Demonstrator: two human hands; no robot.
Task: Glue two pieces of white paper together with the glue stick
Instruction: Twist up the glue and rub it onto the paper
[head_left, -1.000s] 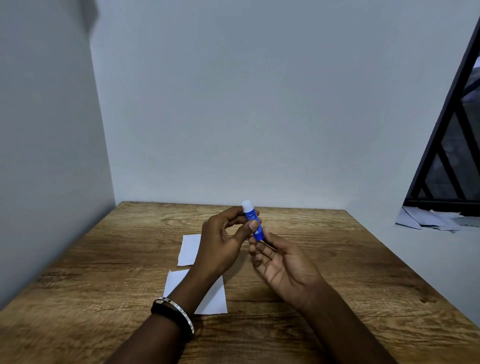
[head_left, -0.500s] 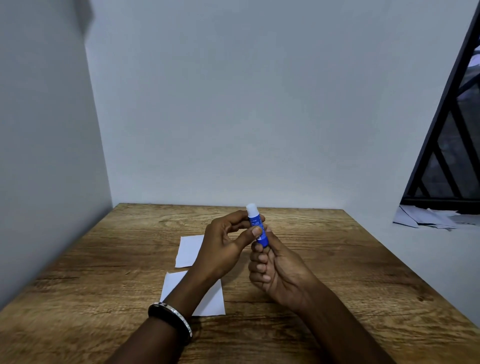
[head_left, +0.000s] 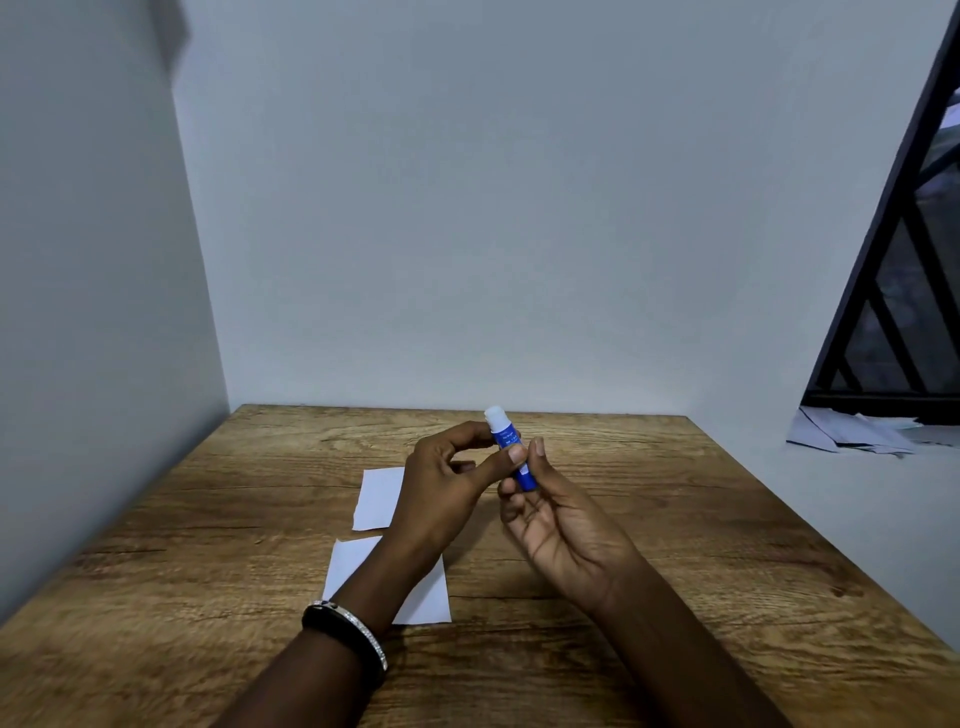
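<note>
Blue plastic glue stick (head_left: 511, 453), white cap (head_left: 495, 416) on, centre frame. Left hand (head_left: 441, 493) grip pinches top; right hand (head_left: 563, 527) grip curled round base. Likely uncapping; next needs firm twist-pull.

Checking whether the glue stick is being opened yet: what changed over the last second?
The right hand, open under the glue stick a second ago, has curled its fingers round the stick's lower end and grips it. The left hand still pinches the upper part, the white cap is still on, and the far paper and near paper lie unmoved on the table.
</note>
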